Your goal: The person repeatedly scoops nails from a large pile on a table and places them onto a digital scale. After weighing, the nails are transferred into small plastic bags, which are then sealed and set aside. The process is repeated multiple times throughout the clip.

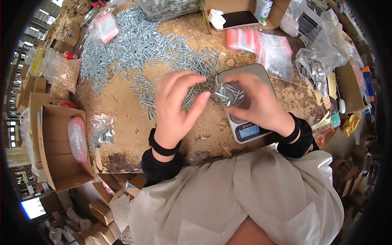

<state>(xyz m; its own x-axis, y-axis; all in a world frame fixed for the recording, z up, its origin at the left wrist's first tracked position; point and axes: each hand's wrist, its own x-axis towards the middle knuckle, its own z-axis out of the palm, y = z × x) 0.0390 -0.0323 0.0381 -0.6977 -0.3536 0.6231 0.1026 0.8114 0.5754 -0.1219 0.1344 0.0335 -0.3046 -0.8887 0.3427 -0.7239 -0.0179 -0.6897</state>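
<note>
My right hand (pixel 265 104) grips a small clear cup (pixel 223 99) with several silver screws (pixel 233 93) in it. The cup is above the left part of a digital kitchen scale (pixel 263 75) with a lit display; whether it touches the scale cannot be told. To the left of the cup, my left hand (pixel 173 104) is held open, thumb and fingers curved apart with nothing visible between them. Beneath and beyond it, loose screws (pixel 145 92) lie scattered on the worn table, spreading from a large heap (pixel 126 45) at the far left.
Resealable bags (pixel 271 53) with red strips lie beyond the scale. A carton (pixel 212 28) at the back holds a phone (pixel 241 19). A filled bag (pixel 103 128) lies at left, beside an open cardboard box (pixel 61 171). Crumpled plastic (pixel 312 67) is at right.
</note>
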